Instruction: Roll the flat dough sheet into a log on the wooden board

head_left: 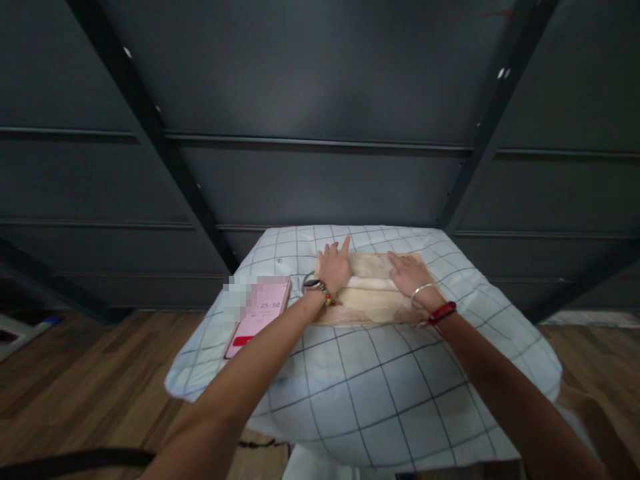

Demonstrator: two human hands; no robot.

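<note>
A folded beige cloth (373, 303) lies flat on the white checked table cover (360, 373), with a paler strip across its middle. My left hand (335, 268) presses on its left end, fingers spread and thumb pointing away. On the right end rests my right hand (409, 272), its fingers stretched out over the far half of the cloth. Both palms face down, and neither hand grips anything that I can see. The hands cover parts of the cloth's two ends.
A phone (263, 310) with a lit pink screen lies left of the cloth, beside my left forearm. Behind the table stands a dark grey panelled wall (320, 187). Wooden floor (125, 360) shows on both sides.
</note>
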